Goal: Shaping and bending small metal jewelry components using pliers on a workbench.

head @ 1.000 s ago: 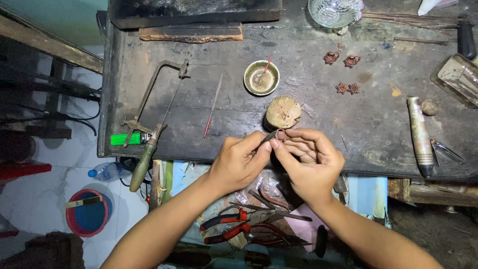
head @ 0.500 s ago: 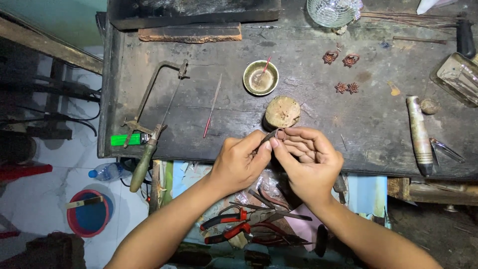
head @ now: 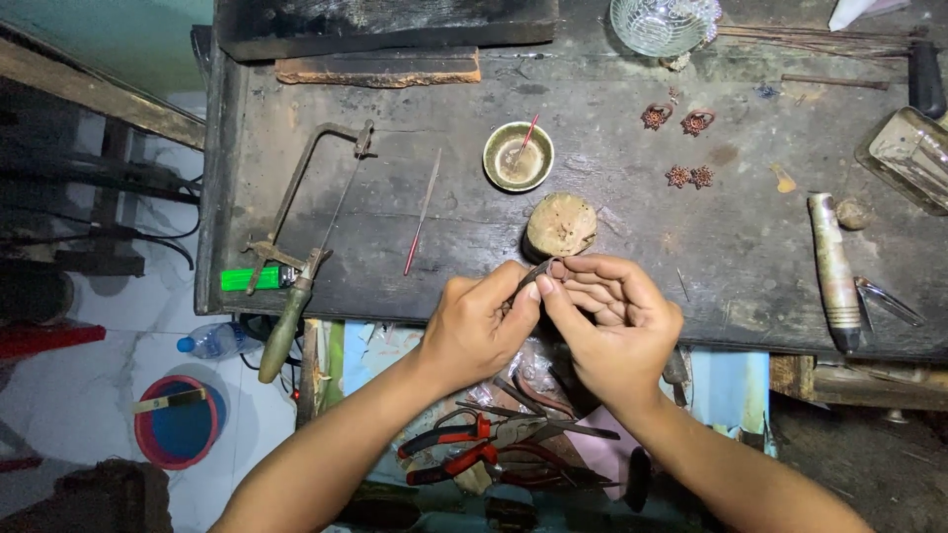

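Dark metal, a small slender piece (head: 534, 275), sits pinched between both hands at the worktop's (head: 395, 257) near edge: the left hand (head: 481, 321) has a narrow fingertip grip on it, and the right hand (head: 612, 321) closes on its other end. A slip could likely drop it among the pliers (head: 459, 449) below. Beyond, a wooden block (head: 560, 224); a brass bowl (head: 517, 157) holds a thin red-tipped stick; a glass bowl (head: 662, 22) looks empty
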